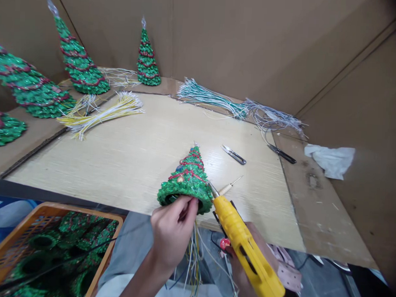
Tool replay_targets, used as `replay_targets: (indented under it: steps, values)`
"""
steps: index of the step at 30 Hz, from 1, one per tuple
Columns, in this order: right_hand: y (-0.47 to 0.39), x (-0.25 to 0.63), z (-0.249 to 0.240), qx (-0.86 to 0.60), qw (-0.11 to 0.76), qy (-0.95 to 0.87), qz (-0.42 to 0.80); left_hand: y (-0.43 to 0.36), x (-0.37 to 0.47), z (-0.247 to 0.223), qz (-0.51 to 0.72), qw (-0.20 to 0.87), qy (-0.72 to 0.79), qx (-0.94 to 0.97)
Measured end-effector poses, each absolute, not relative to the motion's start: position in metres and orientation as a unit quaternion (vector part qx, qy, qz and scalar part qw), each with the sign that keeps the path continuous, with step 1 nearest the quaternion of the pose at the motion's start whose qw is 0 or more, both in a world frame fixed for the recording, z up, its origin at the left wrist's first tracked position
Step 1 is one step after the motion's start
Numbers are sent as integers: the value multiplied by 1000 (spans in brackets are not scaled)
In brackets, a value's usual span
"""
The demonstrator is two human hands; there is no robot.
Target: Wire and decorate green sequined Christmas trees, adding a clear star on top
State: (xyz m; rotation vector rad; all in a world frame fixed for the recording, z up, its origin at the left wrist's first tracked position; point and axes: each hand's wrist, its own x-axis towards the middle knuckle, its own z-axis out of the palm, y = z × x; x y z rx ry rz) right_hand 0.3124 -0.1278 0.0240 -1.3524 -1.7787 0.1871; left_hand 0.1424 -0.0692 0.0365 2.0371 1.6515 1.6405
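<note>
A small green model Christmas tree [190,179] with red garlands lies tilted on the tabletop, its hollow base facing me. At that opening my left hand [171,228] is closed in a pinch, its fingertips partly hidden. Thin white, yellow and green wires [193,255] trail down from beneath the fingers, apparently pinched in them. My right hand [246,255] is wrapped around a yellow glue gun [246,247]. The gun's metal nozzle is close to the right rim of the tree's base. Just beyond the nozzle lies an awl [227,188] with a pale handle.
Thread snips [233,154] lie on the wooden board [145,146]; a black-handled tool [281,153] and white cloth [330,158] are at right. Wire bundles [213,98] line the back. Several finished trees [149,61] stand back left. An orange basket [110,249] holds more trees.
</note>
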Motion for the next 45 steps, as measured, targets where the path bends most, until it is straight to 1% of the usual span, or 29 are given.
replay_targets:
  steps: [9,18,27,35,39,42,45]
  values:
    - [-127,315,25,-543,428,-720,56,-69,141,38,532,21,535,656]
    - [-129,316,23,-544,418,-724,69,-69,142,36,532,26,537,655]
    - [-126,314,22,-536,444,-715,58,-70,141,36,529,23,537,657]
    - [-126,316,18,-543,437,-715,54,-69,141,37,530,25,536,657]
    - [-119,316,24,-532,440,-722,41,-69,142,36,528,21,539,656]
    - [-114,316,30,-554,437,-706,57,-69,142,35,528,20,540,655]
    - [-113,318,30,-560,460,-684,75,-69,142,35,526,23,540,656]
